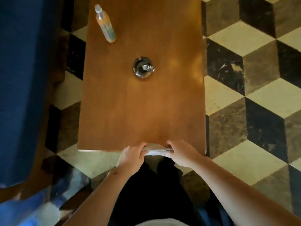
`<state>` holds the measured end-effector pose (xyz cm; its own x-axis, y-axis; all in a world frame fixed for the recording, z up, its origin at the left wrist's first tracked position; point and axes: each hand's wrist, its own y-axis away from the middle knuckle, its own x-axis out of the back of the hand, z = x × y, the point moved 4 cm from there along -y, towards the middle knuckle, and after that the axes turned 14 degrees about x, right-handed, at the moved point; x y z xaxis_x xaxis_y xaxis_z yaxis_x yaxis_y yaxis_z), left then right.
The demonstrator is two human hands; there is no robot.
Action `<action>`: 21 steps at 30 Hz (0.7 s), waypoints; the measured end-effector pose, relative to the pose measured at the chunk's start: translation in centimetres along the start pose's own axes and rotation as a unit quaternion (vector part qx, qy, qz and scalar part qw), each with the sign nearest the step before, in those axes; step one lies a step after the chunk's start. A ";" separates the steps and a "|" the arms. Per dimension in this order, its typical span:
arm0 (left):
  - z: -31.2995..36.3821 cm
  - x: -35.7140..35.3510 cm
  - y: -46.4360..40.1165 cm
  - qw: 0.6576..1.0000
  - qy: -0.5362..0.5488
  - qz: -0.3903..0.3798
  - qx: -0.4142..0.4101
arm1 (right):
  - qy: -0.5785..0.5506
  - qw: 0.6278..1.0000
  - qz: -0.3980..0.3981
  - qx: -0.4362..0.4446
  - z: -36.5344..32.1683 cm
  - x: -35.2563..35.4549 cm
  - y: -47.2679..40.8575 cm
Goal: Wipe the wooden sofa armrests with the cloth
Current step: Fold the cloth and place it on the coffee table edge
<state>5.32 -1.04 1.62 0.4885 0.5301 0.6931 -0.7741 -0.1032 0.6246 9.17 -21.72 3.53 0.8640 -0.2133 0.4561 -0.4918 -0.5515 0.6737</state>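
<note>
The fingers (143,146) of the left hand (130,156) curl over one end of a folded grey cloth (157,150), and the right hand (182,152) clamps the other end, so the cloth is gripped between both hands and stretched flat across the near edge of the wooden worktop (141,98), a little right of that edge's middle. The cloth lies partly on the surface and partly hangs over the rim. This looks like the pick-up or gathering step, with no wiping begun: neither hand is at any armrest. Further along the worktop a dark glass ashtray (143,67) sits near the centre, and a clear bottle (105,23) stands near the far left corner, both well apart from the hands. A blue sofa (19,79) runs along the left, beyond the worktop's left edge, across a strip of tiled floor (254,95). The next move calls for lifting the cloth clear, turning left, and finding the sofa's wooden armrest, which I cannot pick out for certain here.
</note>
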 end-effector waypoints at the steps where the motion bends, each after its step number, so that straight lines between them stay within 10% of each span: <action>1: -0.5 -0.6 0.1 1.000 0.011 -0.014 0.014 | -0.002 1.000 -0.013 -0.010 0.1 -0.9 -0.2; 21: -2.8 3.0 -9.7 0.978 -0.100 0.118 -0.139 | 0.094 0.970 0.225 0.014 -1.1 -0.1 -12.0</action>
<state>13.13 3.94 -3.34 0.3315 0.3406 0.8798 -0.9405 0.0449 0.3369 14.88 -14.20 -3.98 0.5267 -0.2889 0.7994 -0.8089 -0.4595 0.3669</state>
